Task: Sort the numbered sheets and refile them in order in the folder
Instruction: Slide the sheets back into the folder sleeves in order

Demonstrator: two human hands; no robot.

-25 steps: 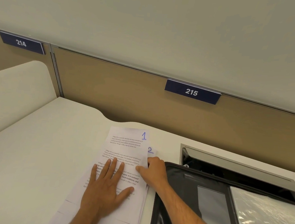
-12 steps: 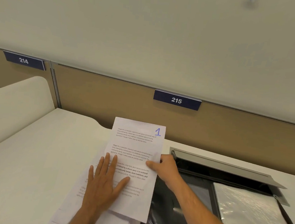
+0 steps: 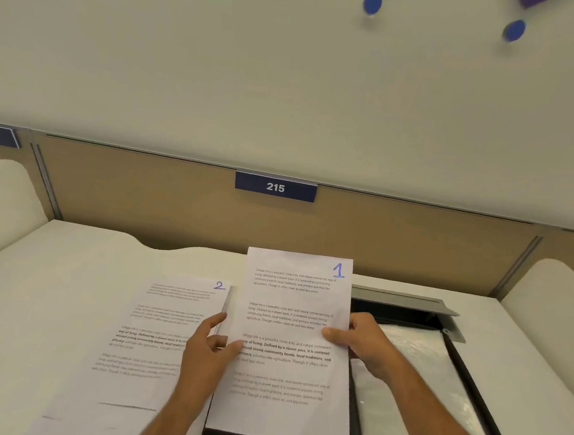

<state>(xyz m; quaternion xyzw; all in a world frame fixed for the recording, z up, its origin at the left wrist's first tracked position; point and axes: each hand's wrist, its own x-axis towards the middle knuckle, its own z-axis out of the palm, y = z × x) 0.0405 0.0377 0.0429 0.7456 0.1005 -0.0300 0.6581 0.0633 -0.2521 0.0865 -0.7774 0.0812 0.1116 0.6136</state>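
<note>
Above the open black folder (image 3: 356, 411) at the right of the white desk (image 3: 49, 301), the sheet marked 1 (image 3: 290, 337) is now lifted off the pile and held up facing the camera, where half a second ago it still lay partly over the other papers under a flat palm. With it gone, the sheet marked 2 (image 3: 167, 328) lies uncovered on top of the stack at the left, its number showing at the upper right corner. The left hand (image 3: 206, 351) has come off the stack and pinches the left edge of sheet 1, thumb on the front, the other fingers loosely curled. The right hand (image 3: 365, 343) grips the sheet's right edge about halfway up, thumb across the printed side, fingers hidden behind the paper. A clear plastic sleeve (image 3: 413, 381) lies in the folder, just right of the raised sheet. On the tan partition behind, a blue tag reads 215 (image 3: 275, 187).
</note>
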